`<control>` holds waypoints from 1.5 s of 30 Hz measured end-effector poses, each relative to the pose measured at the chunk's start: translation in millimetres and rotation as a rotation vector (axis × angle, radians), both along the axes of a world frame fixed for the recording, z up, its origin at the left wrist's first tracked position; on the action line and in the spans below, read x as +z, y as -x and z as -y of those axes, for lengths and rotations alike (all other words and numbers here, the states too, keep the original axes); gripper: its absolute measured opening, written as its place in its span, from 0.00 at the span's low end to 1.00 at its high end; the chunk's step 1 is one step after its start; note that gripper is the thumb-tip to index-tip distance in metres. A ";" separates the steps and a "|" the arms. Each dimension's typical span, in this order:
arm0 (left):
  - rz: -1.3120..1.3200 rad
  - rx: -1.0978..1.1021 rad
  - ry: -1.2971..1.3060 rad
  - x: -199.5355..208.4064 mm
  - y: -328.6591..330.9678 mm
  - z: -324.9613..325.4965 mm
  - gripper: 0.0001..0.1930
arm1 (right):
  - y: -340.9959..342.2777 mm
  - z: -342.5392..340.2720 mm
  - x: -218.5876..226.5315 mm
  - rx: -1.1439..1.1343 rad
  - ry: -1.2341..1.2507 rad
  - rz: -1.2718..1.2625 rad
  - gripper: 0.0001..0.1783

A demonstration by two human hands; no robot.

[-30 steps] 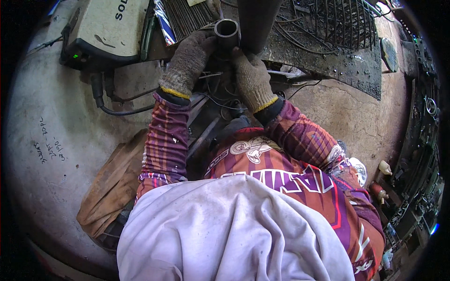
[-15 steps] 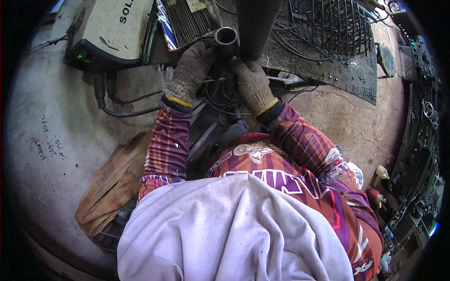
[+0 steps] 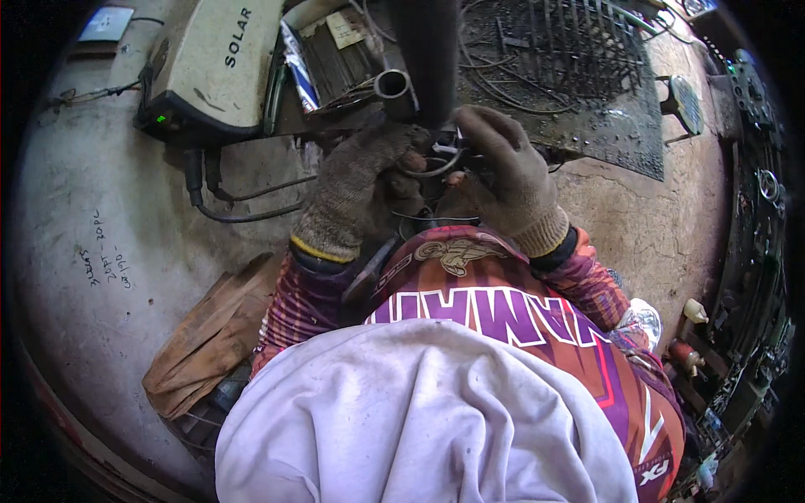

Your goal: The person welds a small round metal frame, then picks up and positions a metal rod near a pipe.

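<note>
My left hand (image 3: 356, 180), in a dirty knit work glove, is closed around one end of a thin, curved grey wire (image 3: 444, 166). A bare fingertip pokes through that glove. My right hand (image 3: 507, 172), gloved too, is beside the wire's other end with thumb and fingers apart. Whether it touches the wire I cannot tell. Just beyond my hands a short, open-ended metal pipe (image 3: 394, 94) stands upright against a thick dark post (image 3: 425, 63). What lies under my left palm is hidden.
Left of the pipe is an open box of rods (image 3: 331, 59), next to a pale machine (image 3: 210, 59) with cables (image 3: 243, 216). A dark metal table (image 3: 620, 138) bears a grating (image 3: 579, 50) and looped wire. Brown cloth (image 3: 210, 335) lies at lower left; a stool (image 3: 683, 105) stands right.
Both hands have come down from the pipe toward my body. The curved wire now shows between them, with the left hand closed on it. My right hand has opened and moved right.
</note>
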State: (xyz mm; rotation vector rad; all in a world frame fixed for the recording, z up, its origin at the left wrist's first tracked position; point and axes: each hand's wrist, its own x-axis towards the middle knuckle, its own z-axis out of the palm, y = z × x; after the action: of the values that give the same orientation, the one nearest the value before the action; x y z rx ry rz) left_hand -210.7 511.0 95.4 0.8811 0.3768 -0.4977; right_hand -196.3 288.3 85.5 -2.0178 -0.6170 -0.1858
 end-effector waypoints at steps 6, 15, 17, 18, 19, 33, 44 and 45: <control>0.028 -0.166 0.118 13.0 -9.6 32.8 0.16 | -9.2 37.1 9.9 -0.050 0.012 0.042 0.14; 0.437 -0.255 -0.301 55.9 -22.8 79.7 0.15 | 5.1 84.1 35.4 -0.058 -0.731 -0.677 0.15; 0.438 -0.230 -0.273 56.6 -25.3 85.6 0.15 | 8.1 91.5 39.6 -0.047 -0.724 -0.627 0.17; 0.430 -0.236 -0.263 56.8 -27.4 86.8 0.15 | 9.5 95.0 41.9 -0.031 -0.710 -0.585 0.19; 0.422 -0.240 -0.253 57.3 -29.3 88.1 0.15 | 10.5 98.3 44.6 -0.037 -0.716 -0.578 0.19; 0.455 -0.267 -0.106 72.7 -30.6 108.3 0.18 | 11.0 110.5 50.8 -0.083 -0.876 -0.582 0.25; 0.421 -0.296 -0.140 66.4 -37.8 124.8 0.19 | 7.5 124.4 42.2 -0.064 -0.951 -0.605 0.20; 0.387 -0.288 -0.122 63.5 -38.7 128.0 0.18 | 7.1 128.0 40.6 -0.047 -0.962 -0.612 0.20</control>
State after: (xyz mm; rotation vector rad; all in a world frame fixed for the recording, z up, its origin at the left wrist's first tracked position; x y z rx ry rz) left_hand -172.0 383.0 158.9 1.1321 -0.0766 -0.5579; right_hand -203.5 160.3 126.1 -1.0562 -0.0393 0.1045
